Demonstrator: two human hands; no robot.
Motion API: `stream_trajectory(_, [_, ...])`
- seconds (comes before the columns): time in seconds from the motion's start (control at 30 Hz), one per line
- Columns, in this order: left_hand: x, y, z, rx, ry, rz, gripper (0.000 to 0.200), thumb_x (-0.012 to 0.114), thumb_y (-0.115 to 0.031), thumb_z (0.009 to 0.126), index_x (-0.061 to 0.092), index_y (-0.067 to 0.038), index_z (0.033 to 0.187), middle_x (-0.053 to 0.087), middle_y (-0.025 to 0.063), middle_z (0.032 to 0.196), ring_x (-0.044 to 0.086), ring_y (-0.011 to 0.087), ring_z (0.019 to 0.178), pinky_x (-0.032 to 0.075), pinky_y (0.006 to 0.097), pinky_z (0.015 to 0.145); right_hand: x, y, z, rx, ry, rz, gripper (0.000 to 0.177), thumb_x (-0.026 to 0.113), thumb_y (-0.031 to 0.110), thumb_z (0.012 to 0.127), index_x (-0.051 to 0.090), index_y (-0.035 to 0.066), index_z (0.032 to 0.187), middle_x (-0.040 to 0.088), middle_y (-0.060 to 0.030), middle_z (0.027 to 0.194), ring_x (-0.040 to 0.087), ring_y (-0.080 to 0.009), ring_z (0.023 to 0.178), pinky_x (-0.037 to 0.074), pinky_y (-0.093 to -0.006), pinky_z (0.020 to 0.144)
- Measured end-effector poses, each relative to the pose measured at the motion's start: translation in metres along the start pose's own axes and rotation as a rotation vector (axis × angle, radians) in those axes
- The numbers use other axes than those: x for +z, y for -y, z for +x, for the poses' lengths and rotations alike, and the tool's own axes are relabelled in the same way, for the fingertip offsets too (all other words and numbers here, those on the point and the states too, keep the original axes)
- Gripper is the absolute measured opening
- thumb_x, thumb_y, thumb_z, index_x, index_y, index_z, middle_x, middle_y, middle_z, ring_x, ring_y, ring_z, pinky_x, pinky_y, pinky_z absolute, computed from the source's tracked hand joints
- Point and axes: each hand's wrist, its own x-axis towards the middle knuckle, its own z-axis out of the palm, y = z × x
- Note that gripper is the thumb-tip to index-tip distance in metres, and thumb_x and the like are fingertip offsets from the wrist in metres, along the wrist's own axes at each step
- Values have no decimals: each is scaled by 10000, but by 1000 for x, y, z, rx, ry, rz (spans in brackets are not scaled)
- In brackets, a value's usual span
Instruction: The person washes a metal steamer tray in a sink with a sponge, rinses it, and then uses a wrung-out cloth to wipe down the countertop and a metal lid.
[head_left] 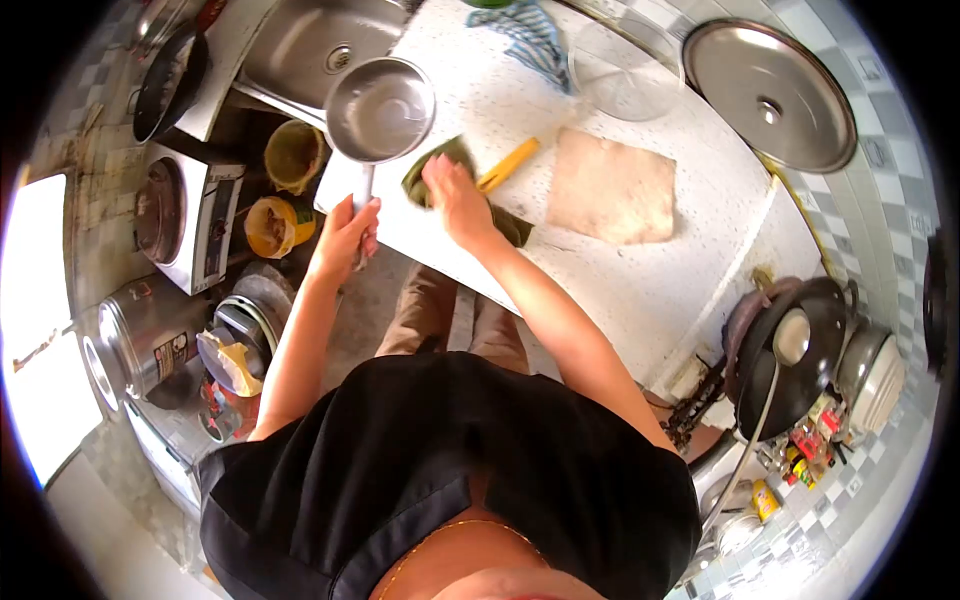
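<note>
A small steel saucepan [381, 112] is held by its long handle in my left hand [343, 240], whose fingers are wrapped round the grip. The pan's bowl is over the counter's edge beside the sink. My right hand [458, 200] is on a dark green cloth [512, 228] lying on the white counter, its fingers closed on the cloth; part of the cloth is hidden under the hand. Just right of that hand is a yellow-handled tool [510, 165], whose working end I cannot make out. Further right, a beige square cloth [612, 187] lies flat.
A steel sink [290, 50] is at the upper left. At the back are a blue striped cloth [525, 40], a clear round dish [628, 75] and a large steel lid [770, 95]. Yellow buckets [280, 228] stand below left; a black wok [800, 370] is at right.
</note>
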Motion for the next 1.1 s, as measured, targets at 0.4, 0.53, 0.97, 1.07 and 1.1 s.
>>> stream_trajectory(0.4, [-138,-24,-36,89,-321,133,213,563,-209,941,464,-54,833,427,-29,586,380,48,420,310,204,385,109,0,165,-38,-104,45,390,501,161,907,506,39,1277,475,-201,1341,411,-338,1276,291,-443,1094])
stream_trajectory(0.53, [-142,-29,9,57,-174,97,235,574,-241,937,469,-59,830,438,-34,576,382,45,420,300,211,385,35,91,63,-133,262,47,517,587,197,843,471,71,1331,416,-88,1420,326,-270,1345,232,-411,1130])
stream_trajectory(0.97, [-57,24,129,189,187,447,324,682,-276,854,562,25,843,555,83,620,513,159,556,436,333,533,-63,-9,-183,1310,-612,-573,505,478,149,914,362,-77,1351,331,-284,1416,250,-430,1349,200,-469,1123])
stream_trajectory(1.07, [-26,21,153,214,226,587,367,684,-256,853,540,37,1020,586,127,658,558,235,586,463,357,583,-71,40,-135,846,-195,-335,497,497,178,929,376,-19,1368,318,-225,1453,233,-399,1367,208,-459,1121])
stream_trajectory(1.1, [-19,20,155,244,208,539,431,684,-235,851,482,40,1115,595,144,718,573,258,639,468,365,624,-88,47,-134,783,-47,-335,496,520,164,924,379,18,1377,352,-178,1447,288,-369,1353,264,-427,1101])
